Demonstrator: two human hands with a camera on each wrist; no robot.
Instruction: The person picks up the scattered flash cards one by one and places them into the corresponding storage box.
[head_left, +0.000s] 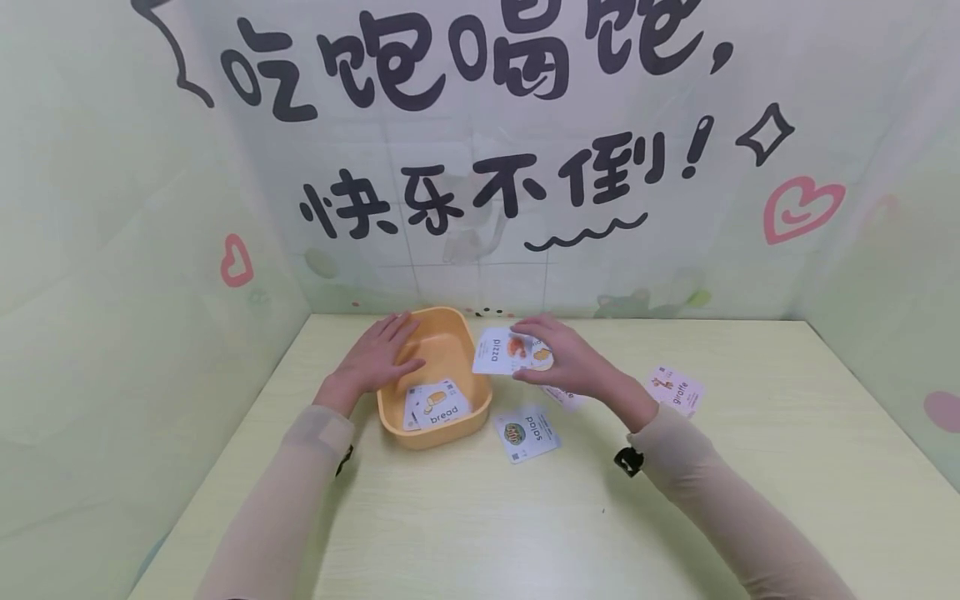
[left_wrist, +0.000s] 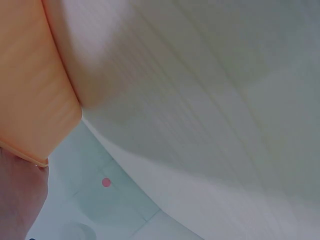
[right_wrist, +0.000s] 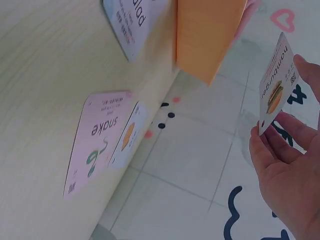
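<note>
1. Two hands reach over the far part of a table [head_left: 487, 525], the left hand [head_left: 375, 354] at an orange tub [head_left: 435, 437] and the right hand [head_left: 566, 360] just right of it.
2. Between thumb and fingers, the right hand pinches a pizza card [head_left: 495, 351] above the table, near the tub's right rim. A hamburger picture [right_wrist: 274, 98] faces the right wrist view; whether one card or several are held, I cannot tell.
3. The left hand rests on the tub's far left rim, fingers loosely extended, thumb over the inside, with no card in hold.
4. Inside the tub, at its near end, a bread card [head_left: 444, 403] lies atop others.
5. On the table, a salad card [head_left: 527, 434] lies right of the tub, a snake card [right_wrist: 96, 140] farther back beside a white card [right_wrist: 128, 135], and a giraffe card [head_left: 676, 389] well to the right.
6. Beyond the table's far edge stands a pale wall [head_left: 450, 287] with large black writing [head_left: 510, 190] and a pink heart [head_left: 799, 215] at right.
</note>
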